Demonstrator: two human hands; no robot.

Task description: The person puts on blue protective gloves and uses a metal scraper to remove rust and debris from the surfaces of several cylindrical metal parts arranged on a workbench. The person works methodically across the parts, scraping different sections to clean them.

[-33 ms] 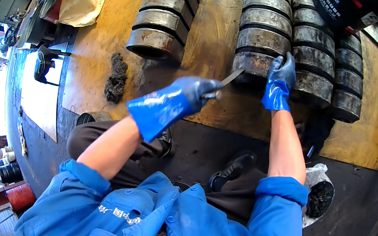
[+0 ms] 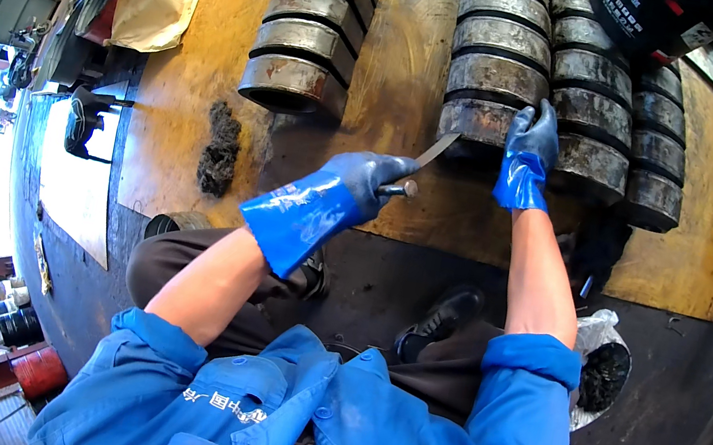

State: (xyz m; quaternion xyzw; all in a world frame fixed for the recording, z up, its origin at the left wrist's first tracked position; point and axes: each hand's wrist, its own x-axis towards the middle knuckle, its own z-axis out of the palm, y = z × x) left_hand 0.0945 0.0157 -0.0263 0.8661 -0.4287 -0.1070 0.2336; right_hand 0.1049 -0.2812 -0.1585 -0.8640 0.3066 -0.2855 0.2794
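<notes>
My left hand (image 2: 359, 182), in a blue rubber glove, is closed round a tool with a flat metal blade (image 2: 436, 149). A short rod end sticks out beside the fist. The blade's tip meets the lower front edge of the nearest thick metal ring (image 2: 475, 120) in the middle row. Against that ring's right side rests my right hand (image 2: 532, 144), gloved alike, its visible fingers stretched up and apart. Its other fingers are hidden. The ring lies on its side, with its opening mostly out of sight.
More metal rings stand in rows to the left (image 2: 291, 82) and right (image 2: 587, 168) on a yellowish board (image 2: 406, 50). A dark bucket (image 2: 659, 23) sits at the far right. Dark fibrous wad (image 2: 220, 149) lies left; a plastic bag (image 2: 595, 329) with black stuff stands near my right elbow.
My left hand has dropped slightly toward me with the bladed tool, and the rod end shows lower. The right hand and the rings stay put.
</notes>
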